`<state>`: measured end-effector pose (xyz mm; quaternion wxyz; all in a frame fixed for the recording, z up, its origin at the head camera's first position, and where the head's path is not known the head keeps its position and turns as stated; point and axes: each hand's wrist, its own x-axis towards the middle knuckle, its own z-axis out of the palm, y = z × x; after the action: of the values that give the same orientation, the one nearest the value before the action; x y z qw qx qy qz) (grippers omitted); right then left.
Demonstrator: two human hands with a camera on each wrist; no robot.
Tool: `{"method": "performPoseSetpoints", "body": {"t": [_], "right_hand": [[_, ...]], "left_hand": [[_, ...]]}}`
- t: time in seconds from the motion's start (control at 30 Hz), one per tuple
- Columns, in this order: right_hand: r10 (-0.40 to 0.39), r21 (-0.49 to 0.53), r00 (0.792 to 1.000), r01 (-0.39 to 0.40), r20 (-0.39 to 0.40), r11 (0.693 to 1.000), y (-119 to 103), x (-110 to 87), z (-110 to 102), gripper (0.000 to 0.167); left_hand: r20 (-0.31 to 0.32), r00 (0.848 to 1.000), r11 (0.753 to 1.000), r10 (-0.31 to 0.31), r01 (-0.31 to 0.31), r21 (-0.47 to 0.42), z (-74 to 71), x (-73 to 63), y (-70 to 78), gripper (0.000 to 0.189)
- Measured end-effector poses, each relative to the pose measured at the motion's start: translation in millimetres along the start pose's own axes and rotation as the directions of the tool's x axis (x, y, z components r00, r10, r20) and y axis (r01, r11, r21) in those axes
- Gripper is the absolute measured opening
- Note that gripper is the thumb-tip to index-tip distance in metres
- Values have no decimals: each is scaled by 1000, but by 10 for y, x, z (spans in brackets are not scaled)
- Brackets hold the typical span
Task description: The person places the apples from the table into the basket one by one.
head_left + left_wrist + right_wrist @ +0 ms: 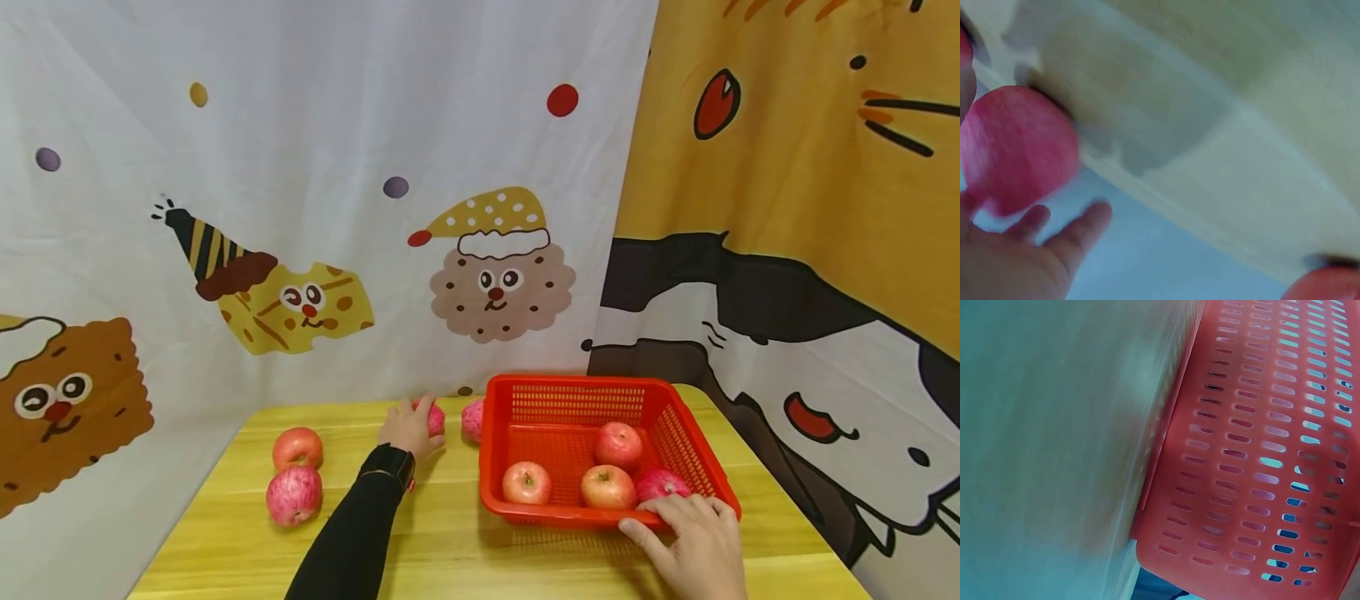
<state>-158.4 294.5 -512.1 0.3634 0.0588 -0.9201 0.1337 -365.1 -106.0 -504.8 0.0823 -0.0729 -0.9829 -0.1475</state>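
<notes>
My left hand [408,431] is at a pink-red apple [436,420] near the table's far edge. In the left wrist view, the spread fingers [1082,231] lie beside this apple [1019,150], with a gap at one fingertip. My right hand [693,542] holds the front rim of a red plastic basket [573,518] near its right corner. Inside the basket lie several apples, among them a yellowish-red apple [527,483] at the left and a pink apple [660,483] partly behind the right hand's fingers. The right wrist view shows the basket's slotted wall [1241,456], but not the fingers.
Another pink apple [472,421] sits against the basket's left side, partly hidden by it. At the table's left are an orange-red apple [297,448] and, in front of it, a streaked pink apple [294,496]. A printed cloth [315,100] hangs behind the wooden table [217,542].
</notes>
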Motion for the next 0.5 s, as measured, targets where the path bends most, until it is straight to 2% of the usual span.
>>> {"method": "performPoseSetpoints", "body": {"t": [0.13,0.33,0.43,0.5], "right_hand": [[2,2,1000,-2,8,1000,-6,11,-19,36],[7,12,1000,-7,9,1000,-6,18,-41,37],[-4,15,1000,3,8,1000,9,13,-31,37],[-16,27,1000,16,-3,1000,20,9,-24,36]], "left_hand": [[14,1000,998,0,0,-63,46,-45,-2,64],[13,998,990,59,-57,-130,60,-136,-98,68],[13,999,971,35,-31,-235,-8,-176,-102,76],[-16,1000,946,-9,3,-325,-116,-192,-22,82]]}}
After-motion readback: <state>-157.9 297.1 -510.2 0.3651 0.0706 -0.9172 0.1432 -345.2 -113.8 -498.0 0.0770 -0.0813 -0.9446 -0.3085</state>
